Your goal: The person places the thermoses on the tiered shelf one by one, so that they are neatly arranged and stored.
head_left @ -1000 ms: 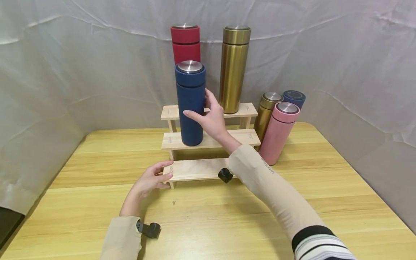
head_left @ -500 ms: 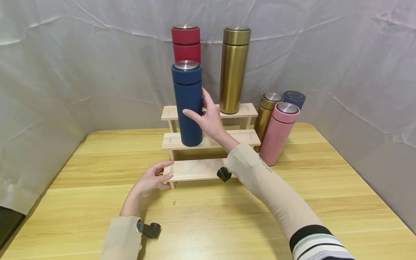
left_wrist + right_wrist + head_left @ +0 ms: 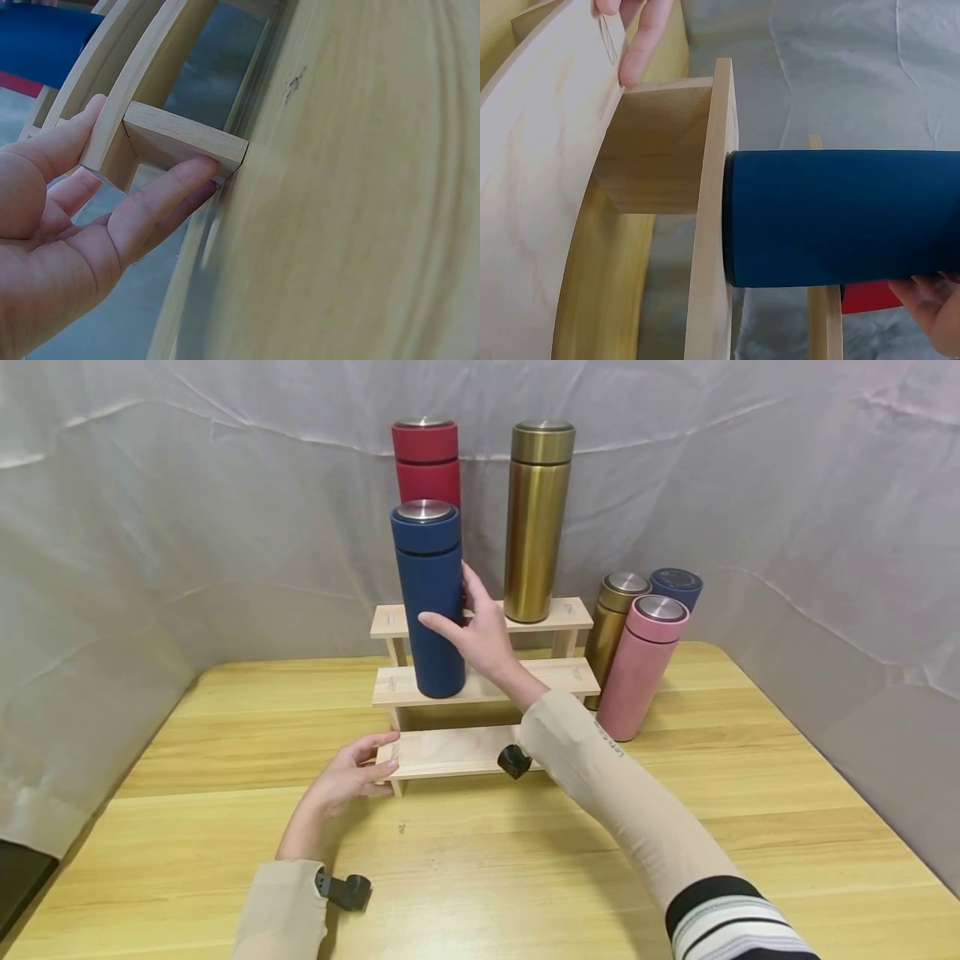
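A tall navy thermos bottle with a steel lid top stands on the middle step of a three-step wooden display rack, near its left end. My right hand grips it from the right, thumb in front, the other fingers partly hidden behind. In the right wrist view the base of this navy bottle meets the step. My left hand holds the left end of the lowest step. The left wrist view shows its fingers against the rack's leg, thumb at the board's edge.
On the top step stand a red thermos, partly hidden behind the navy one, and a gold thermos. Right of the rack, a pink thermos, a smaller gold thermos and a dark blue thermos cluster on the table.
My right hand has shifted the navy thermos slightly left along the middle step, its top moving most. The left hand keeps its place on the rack.
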`<state>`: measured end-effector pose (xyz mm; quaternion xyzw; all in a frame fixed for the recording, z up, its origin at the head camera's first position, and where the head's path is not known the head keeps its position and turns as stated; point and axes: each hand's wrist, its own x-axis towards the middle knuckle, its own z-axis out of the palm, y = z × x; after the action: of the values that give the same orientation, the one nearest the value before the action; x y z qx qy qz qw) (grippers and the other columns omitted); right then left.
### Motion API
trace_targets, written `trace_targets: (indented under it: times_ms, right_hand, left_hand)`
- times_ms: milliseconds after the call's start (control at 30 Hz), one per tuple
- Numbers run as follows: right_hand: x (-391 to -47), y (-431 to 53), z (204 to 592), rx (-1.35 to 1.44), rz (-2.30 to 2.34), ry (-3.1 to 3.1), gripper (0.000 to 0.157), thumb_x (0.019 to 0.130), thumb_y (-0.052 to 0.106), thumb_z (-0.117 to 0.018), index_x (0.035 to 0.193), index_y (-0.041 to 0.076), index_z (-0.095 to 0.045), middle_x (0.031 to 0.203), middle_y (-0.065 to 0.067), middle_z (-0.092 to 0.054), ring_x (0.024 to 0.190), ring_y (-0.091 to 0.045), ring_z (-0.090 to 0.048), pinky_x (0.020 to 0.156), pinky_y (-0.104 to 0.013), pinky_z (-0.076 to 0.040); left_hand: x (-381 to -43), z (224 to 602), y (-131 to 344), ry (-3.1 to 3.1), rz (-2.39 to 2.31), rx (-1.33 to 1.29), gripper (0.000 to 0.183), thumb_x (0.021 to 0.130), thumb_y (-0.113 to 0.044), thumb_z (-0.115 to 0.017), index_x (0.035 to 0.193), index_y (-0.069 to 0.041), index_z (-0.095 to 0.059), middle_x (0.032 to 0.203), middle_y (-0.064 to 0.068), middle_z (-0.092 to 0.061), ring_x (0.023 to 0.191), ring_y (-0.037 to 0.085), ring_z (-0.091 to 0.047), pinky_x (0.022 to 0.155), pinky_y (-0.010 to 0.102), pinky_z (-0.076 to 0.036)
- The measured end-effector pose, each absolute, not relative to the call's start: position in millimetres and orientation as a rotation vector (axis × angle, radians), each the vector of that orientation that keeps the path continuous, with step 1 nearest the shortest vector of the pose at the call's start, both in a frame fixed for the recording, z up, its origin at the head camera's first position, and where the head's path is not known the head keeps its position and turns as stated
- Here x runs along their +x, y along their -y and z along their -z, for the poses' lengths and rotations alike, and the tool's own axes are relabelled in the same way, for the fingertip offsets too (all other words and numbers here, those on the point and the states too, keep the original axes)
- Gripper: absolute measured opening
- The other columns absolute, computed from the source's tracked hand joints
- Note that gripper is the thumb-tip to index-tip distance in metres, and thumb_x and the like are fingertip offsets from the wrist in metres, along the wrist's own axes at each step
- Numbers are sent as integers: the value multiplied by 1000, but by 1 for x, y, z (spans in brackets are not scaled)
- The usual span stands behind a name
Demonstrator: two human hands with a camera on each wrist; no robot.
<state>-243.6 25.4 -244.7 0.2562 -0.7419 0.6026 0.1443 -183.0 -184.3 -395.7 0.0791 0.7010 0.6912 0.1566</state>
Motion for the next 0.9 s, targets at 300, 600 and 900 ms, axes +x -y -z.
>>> trace_targets:
  times_ms: [300, 600, 900]
  right_hand:
    - [-240, -27, 242, 705, -1693, 2151, 72, 80, 10, -67, 139, 5, -28, 129, -13, -46, 109, -23, -50, 88, -35, -46]
    - [-252, -37, 256, 646, -1724, 2133, 68, 81, 19, -67, 137, 7, -31, 129, -9, -46, 111, -17, -47, 87, -35, -46]
    - [-244, -55, 260, 675, -1753, 2080, 59, 82, 15, -65, 133, 6, -36, 121, -11, -49, 107, -25, -49, 83, -35, -46]
  left_hand:
    - [-183, 395, 185, -2018, -1970, 226, 50, 88, 0, -53, 133, 5, -33, 126, 30, -29, 92, 21, -50, 80, 45, -49]
    - [-182, 395, 185, -2027, -1971, 234, 50, 87, 0, -54, 133, 5, -33, 124, 30, -32, 91, 21, -52, 81, 46, -48]
    - [-182, 395, 184, -2018, -1976, 239, 51, 87, -1, -54, 133, 5, -33, 124, 30, -32, 88, 19, -53, 80, 45, -49]
